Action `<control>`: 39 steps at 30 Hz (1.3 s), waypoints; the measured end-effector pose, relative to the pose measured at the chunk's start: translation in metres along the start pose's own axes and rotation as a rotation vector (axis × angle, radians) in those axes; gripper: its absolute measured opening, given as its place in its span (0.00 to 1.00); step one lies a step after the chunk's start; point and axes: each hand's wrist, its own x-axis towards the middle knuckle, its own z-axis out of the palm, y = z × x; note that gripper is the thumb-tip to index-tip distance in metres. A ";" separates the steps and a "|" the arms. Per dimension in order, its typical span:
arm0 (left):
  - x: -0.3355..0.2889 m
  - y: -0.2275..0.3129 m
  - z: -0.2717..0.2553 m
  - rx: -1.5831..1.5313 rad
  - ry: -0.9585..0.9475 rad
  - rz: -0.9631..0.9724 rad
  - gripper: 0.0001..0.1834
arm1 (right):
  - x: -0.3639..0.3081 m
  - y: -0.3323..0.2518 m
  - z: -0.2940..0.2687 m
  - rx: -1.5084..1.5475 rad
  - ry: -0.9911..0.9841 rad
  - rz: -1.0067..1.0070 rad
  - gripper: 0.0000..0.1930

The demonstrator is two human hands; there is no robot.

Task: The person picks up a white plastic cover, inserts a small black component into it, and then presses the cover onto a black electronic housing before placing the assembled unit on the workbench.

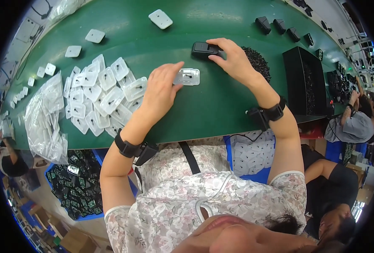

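A black plastic housing (pixel 200 50) lies at the middle of the green worktable (pixel 229 114), with the thumb and fingers of the right hand (pixel 236 62) grasping its right end. Nearer and slightly left of it sits a clear plastic tray (pixel 194 77) with a small dark piece at its middle. The left hand (pixel 158 86) is at the tray's left end, thumb and fingers spread about that end; whether they grip it or only rest beside it, I cannot tell. To the left spreads a heap of translucent trays (pixel 104 93), with a crumpled clear plastic bag (pixel 45 116) beyond its left side. White rounded-corner casings (pixel 160 19) run in a curve along the far left. On the right, just beyond the right wrist, lies a pile of tiny black parts (pixel 256 63), then an open black box (pixel 294 78); black wedge-shaped pieces (pixel 263 25) line the far right. Below the near edge, a blue bin of circuit boards (pixel 75 189) stands left.
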 end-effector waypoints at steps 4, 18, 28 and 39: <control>-0.001 -0.007 -0.010 -0.107 0.097 -0.049 0.31 | -0.010 -0.035 0.002 0.069 -0.050 -0.169 0.20; -0.019 -0.006 -0.005 0.133 -0.103 0.003 0.30 | -0.024 -0.055 0.026 -0.026 -0.117 -0.183 0.21; -0.014 0.003 -0.011 0.419 -0.137 0.104 0.28 | -0.025 -0.056 0.029 -0.125 -0.074 -0.192 0.22; 0.023 -0.016 0.012 0.157 0.138 -0.015 0.16 | 0.010 -0.030 0.026 0.645 -0.210 0.238 0.17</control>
